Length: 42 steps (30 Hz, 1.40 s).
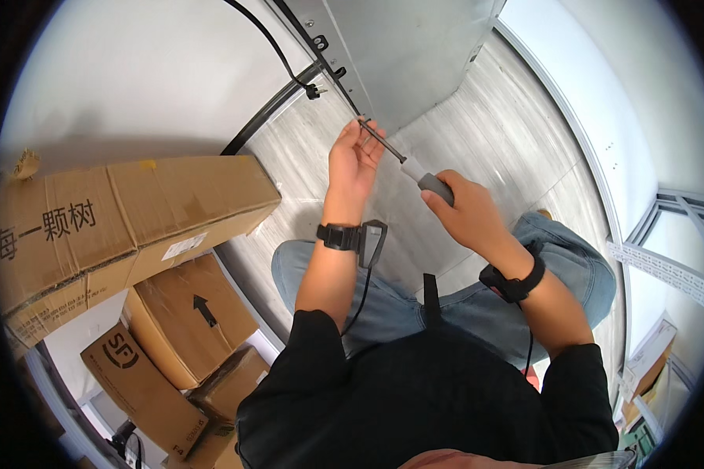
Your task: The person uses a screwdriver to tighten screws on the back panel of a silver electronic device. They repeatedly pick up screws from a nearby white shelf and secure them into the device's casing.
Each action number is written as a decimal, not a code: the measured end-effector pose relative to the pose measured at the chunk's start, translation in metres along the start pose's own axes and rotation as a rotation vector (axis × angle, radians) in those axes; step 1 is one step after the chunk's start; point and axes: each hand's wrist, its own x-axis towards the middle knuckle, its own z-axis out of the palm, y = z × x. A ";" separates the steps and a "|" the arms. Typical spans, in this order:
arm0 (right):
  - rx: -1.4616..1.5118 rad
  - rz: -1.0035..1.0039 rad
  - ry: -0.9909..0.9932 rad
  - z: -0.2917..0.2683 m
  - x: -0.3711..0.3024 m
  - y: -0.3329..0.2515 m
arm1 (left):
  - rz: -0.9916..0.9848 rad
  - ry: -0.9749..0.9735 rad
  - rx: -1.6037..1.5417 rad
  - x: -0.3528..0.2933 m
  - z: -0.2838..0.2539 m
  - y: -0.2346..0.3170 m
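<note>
My right hand is closed around the grey and white handle of a screwdriver. Its long metal shaft slants up and left, its tip by the lower edge of a grey metal cabinet. At that tip, the thumb and fingers of my left hand close around the end of the shaft. Whether a screw is also between them is too small to make out. Small fittings line the cabinet's dark edge. A black power plug hangs on its cord just left of it.
Cardboard boxes lie at the left: a long one on top, others below. Grey wood-look floor spreads around the cabinet. A white wall stands at the far left, and a white frame at the right. My bent legs are close below my hands.
</note>
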 end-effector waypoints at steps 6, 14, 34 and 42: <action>0.267 0.131 -0.094 0.017 0.006 0.007 | 0.018 -0.073 0.148 0.006 0.026 0.016; 0.328 0.118 -0.089 0.022 0.010 -0.003 | 0.037 -0.071 0.129 0.015 0.029 0.020; 0.712 0.365 -0.219 0.013 0.012 -0.016 | -0.011 -0.121 0.137 0.008 0.034 0.024; 0.852 0.329 -0.147 0.015 0.011 -0.010 | 0.019 -0.105 0.205 0.011 0.031 0.023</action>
